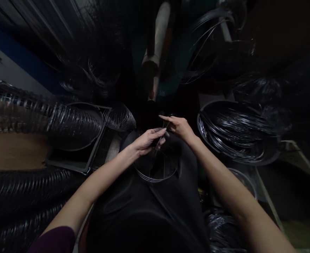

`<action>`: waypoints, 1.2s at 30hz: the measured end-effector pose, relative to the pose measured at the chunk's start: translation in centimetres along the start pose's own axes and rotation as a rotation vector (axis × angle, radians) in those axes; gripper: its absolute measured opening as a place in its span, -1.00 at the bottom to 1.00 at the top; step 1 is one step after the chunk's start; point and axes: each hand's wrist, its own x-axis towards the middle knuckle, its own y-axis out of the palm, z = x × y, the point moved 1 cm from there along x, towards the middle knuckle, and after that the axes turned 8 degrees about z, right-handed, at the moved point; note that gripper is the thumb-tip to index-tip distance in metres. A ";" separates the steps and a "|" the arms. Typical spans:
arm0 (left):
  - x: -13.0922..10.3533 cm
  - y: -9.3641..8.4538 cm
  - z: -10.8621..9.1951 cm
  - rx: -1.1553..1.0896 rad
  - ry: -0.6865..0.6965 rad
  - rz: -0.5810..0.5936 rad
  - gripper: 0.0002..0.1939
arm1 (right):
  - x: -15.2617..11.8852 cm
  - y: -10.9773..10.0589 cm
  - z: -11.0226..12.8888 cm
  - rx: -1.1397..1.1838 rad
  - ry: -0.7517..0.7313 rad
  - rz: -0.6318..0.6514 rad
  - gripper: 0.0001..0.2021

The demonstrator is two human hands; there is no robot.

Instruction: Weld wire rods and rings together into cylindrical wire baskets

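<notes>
Just above my lap, a round wire frame (155, 180) made of thin metal rings and cross wires rests against the black apron (144, 218). My left hand (150, 140) pinches the wires at its upper side between thumb and fingers. Close by on the right, my right hand (179, 127) is curled at the same wires, its index finger stretched out toward the left. What lies under its other fingers is too dark to make out. Behind both hands stands a dark machine with a pale cylindrical arm (162, 24).
A basin (272, 160) on the right holds many wire rings. More wire pieces (223, 228) lie below it. Long stacks of wire frames (73, 121) stretch along the left, beside a dark crate (90, 165) and a smaller stack of rings (120, 117). Wire loops (210, 21) hang at upper right.
</notes>
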 end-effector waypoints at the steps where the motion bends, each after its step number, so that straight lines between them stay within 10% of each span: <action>1: -0.3 -0.2 -0.1 0.038 0.030 -0.027 -0.64 | 0.0 0.0 0.1 -0.003 -0.006 0.005 -0.55; 9: -0.8 0.3 -1.8 0.192 0.081 0.004 -0.66 | -0.2 -0.6 1.7 -0.109 0.148 -0.032 -0.58; 14: 0.5 0.7 -2.2 0.214 0.076 -0.075 -0.71 | -5.3 0.2 5.2 0.142 0.289 -0.203 -0.67; 19: 0.3 0.1 -2.2 0.213 0.026 -0.041 -0.76 | -10.7 3.7 9.3 0.799 0.317 0.071 -0.68; 23: 0.9 -0.1 -1.8 0.234 0.012 0.009 -0.71 | -11.4 4.4 10.0 0.806 0.365 0.082 -0.66; 27: 1.7 0.8 -1.9 0.338 0.084 0.034 -0.71 | -10.6 4.7 9.8 0.692 0.274 0.352 -0.74; 31: -2.4 -0.1 -0.7 0.659 0.219 -0.034 -0.64 | -10.0 3.8 9.5 0.774 0.298 0.339 -0.77; 36: -10.5 -4.3 7.5 1.392 0.316 0.033 -0.37 | -9.0 1.5 9.6 1.013 0.400 0.173 -0.64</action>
